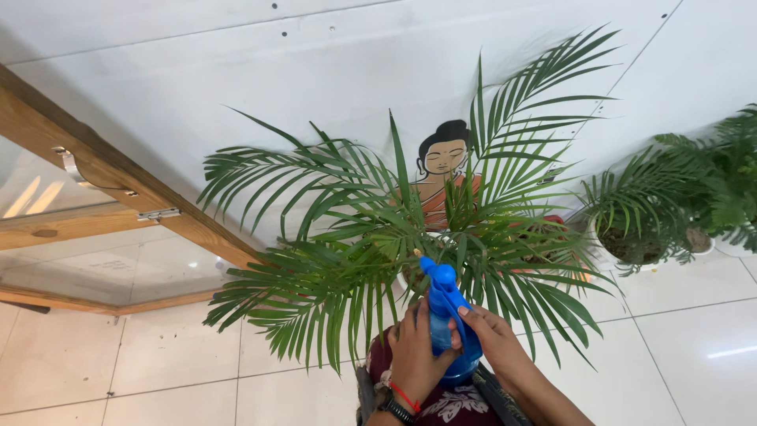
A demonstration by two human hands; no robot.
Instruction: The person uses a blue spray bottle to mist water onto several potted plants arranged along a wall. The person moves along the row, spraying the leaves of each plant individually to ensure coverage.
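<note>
A blue spray bottle (443,304) points up into a green palm plant (378,237) whose fronds spread across the middle of the view. My left hand (416,351) wraps the bottle's body from the left; a red thread and a dark band circle its wrist. From the right, my right hand (495,339) grips the bottle, with a finger on the blue trigger. The nozzle sits close to the leaves at the plant's centre. The plant's pot is mostly hidden by fronds.
Two more potted palms (654,209) stand on the white tiled floor (694,331) at the right. A painted seated figure (441,170) is on the white wall behind. A wooden-framed glass door (95,205) is at the left.
</note>
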